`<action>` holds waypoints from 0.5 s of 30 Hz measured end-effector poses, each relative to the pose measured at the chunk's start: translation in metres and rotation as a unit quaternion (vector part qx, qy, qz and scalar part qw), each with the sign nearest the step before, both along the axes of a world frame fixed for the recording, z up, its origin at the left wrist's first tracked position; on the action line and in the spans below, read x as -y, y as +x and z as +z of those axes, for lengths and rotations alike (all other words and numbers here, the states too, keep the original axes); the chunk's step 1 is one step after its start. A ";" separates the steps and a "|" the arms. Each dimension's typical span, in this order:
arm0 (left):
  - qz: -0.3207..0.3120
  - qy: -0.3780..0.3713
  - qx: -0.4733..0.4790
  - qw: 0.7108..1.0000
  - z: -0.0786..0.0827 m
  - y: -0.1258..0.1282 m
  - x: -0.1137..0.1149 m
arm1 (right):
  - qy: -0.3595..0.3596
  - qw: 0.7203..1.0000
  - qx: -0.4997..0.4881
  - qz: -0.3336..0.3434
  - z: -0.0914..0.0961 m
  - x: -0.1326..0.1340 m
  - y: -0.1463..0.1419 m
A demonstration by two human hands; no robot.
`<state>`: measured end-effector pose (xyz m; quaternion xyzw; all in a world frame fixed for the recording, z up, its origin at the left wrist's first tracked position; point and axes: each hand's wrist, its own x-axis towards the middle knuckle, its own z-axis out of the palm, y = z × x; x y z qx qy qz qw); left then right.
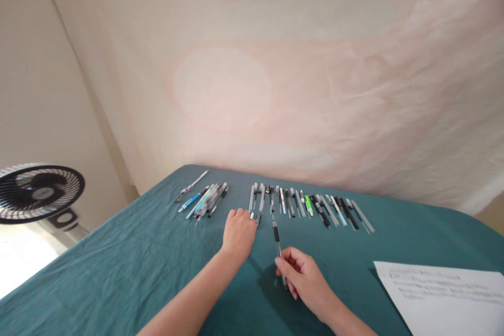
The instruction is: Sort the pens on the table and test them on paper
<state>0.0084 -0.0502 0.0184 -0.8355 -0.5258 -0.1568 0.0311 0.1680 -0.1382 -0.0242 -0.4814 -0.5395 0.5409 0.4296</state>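
My right hand (301, 275) grips a clear-barrelled pen with a black rubber grip (276, 233) between thumb and fingers. The pen is uncapped, and its tip points away from me, toward the row. To the left, my left hand (238, 231) is closed, palm down, low over the cloth. A small grey pen cap (258, 219) shows at its thumb side, seemingly pinched there; most of the fingers are hidden under the hand. Just beyond both hands runs a row of pens, among them one with a bright green part (308, 205).
A loose bunch of pens (208, 200) lies at the back left, with a single pen (195, 182) behind it. A written sheet of paper (444, 294) rests at the right on the green cloth (129, 273). Off the table's left edge stands a fan (43, 192).
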 end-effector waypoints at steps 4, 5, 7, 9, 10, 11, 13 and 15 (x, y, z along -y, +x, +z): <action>-0.003 0.020 -0.057 0.998 -0.003 0.003 0.001 | -0.002 1.000 -0.009 -0.003 0.000 -0.001 0.000; -0.004 0.022 -0.064 0.998 -0.003 0.004 0.002 | -0.002 1.000 -0.010 -0.004 0.000 -0.001 0.000; -0.007 0.024 -0.074 0.997 -0.005 0.004 0.002 | -0.004 1.000 -0.010 -0.004 0.000 -0.001 -0.001; -0.009 0.023 -0.077 0.997 -0.006 0.005 0.001 | -0.004 1.000 -0.009 -0.003 0.000 0.000 -0.001; -0.009 0.020 -0.076 0.997 -0.007 0.006 0.001 | -0.005 1.000 -0.008 -0.003 0.000 0.000 -0.001; -0.009 0.017 -0.074 0.997 -0.008 0.006 0.000 | -0.005 1.000 -0.008 -0.003 0.000 0.000 0.000; -0.008 0.007 -0.066 0.998 -0.009 0.006 -0.001 | -0.005 1.000 -0.007 -0.003 0.000 0.000 0.000; -0.008 -0.007 -0.052 0.999 -0.009 0.005 -0.001 | -0.005 1.000 -0.005 -0.003 0.000 0.000 0.000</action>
